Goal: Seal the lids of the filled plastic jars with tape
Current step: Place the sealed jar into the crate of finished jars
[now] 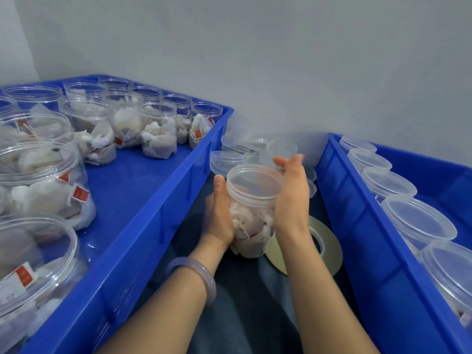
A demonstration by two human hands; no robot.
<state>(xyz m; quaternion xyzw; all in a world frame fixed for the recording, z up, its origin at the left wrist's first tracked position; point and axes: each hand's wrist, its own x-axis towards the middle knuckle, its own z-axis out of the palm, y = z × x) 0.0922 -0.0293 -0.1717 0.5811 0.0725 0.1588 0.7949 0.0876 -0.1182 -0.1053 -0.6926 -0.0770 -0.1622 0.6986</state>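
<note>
Hands: left hand [219, 215] grips jar [251, 226] | right hand [291, 192] clasps lid [255, 182] (tape roll [329, 254] below)

A plain pale grey wall [281, 52] rises behind, turning a corner far left.

No text can be read anywhere. The small red tags [81, 193] on the sachets [158, 139] inside the jars [38, 162] of the left crate [153, 226] carry faint marks, too blurred to make out.
</note>
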